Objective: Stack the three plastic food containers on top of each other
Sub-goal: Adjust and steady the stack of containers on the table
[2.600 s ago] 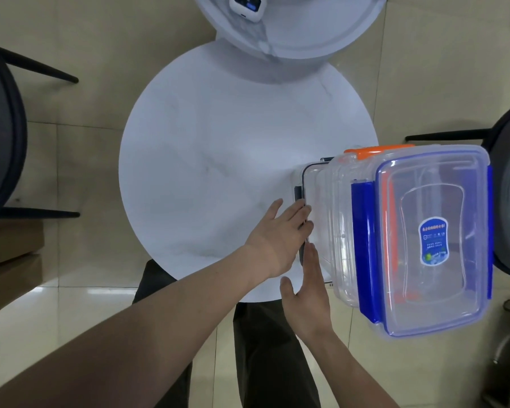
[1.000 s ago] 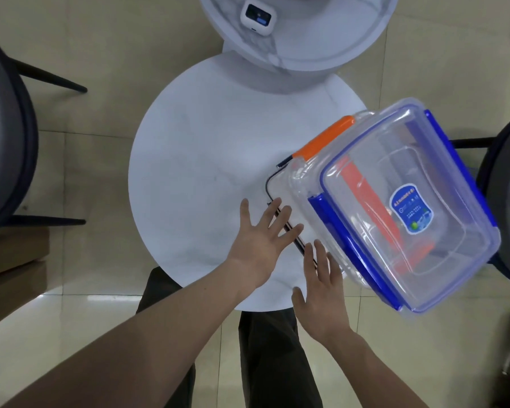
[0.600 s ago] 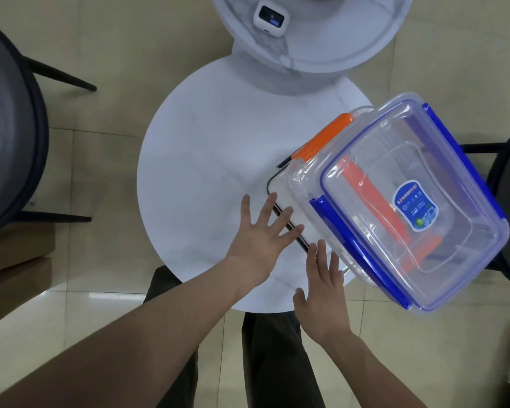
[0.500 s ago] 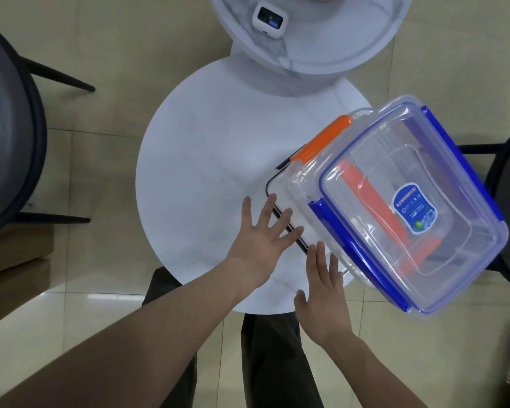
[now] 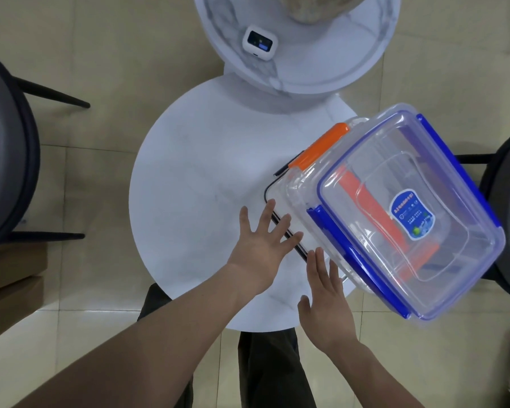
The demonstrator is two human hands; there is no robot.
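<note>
Blue-latched top container (image 5: pixel 401 219) carries a blue label (image 5: pixel 411 214), print unreadable. Left hand (image 5: pixel 261 245) and right hand (image 5: pixel 324 301) spread wide, holding nothing.

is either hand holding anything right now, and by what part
Nothing is gripped. The left hand and right hand are open and flat, fingers against the near side of the container stack.

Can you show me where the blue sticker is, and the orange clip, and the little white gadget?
blue sticker (image 5: pixel 412 214), head view, middle of the label.
orange clip (image 5: pixel 321 146), head view, middle of the latch.
white gadget (image 5: pixel 260 44), head view, its dark screen.
</note>
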